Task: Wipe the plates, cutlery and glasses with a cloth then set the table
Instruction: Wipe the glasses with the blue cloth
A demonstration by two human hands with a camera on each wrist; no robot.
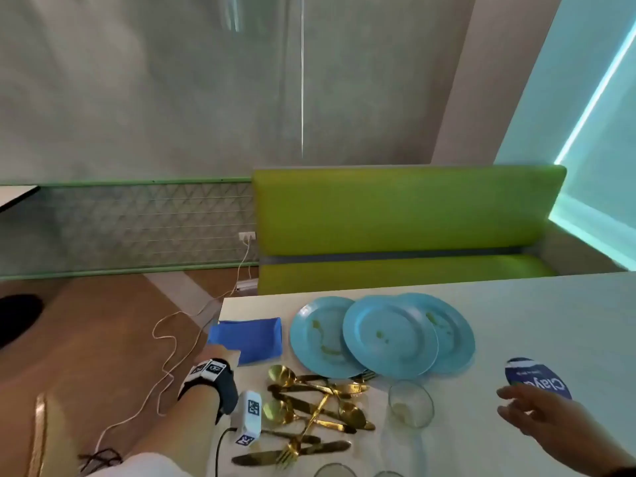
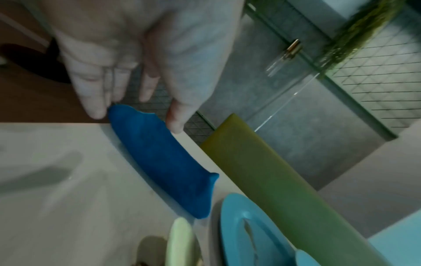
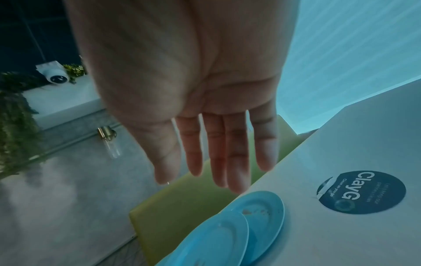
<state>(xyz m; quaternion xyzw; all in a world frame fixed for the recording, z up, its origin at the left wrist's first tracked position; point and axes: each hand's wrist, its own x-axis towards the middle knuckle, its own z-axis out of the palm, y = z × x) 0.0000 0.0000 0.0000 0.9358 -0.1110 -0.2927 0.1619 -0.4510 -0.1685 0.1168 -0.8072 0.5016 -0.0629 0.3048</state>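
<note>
A folded blue cloth [image 1: 246, 339] [image 2: 164, 158] lies at the table's left edge. My left hand [image 1: 225, 356] [image 2: 136, 117] reaches over its near end, fingers [image 2: 95, 108] and thumb [image 2: 175, 122] straight, tips at the cloth's corner without a grip. Three light blue plates overlap beside the cloth, smeared: left [image 1: 316, 335], middle [image 1: 389, 335], right [image 1: 451, 332]. A pile of gold cutlery [image 1: 316, 407] lies in front, with a glass [image 1: 409, 404] to its right. My right hand [image 1: 516, 407] [image 3: 214, 178] hovers flat and empty above the table.
The white table [image 1: 550, 321] carries a round dark sticker [image 1: 537, 376] [image 3: 361, 191] just beyond my right hand. Two more glass rims [image 1: 335, 471] show at the bottom edge. A green bench [image 1: 406, 218] stands behind the table. A white cable [image 1: 165, 339] trails over the floor on the left.
</note>
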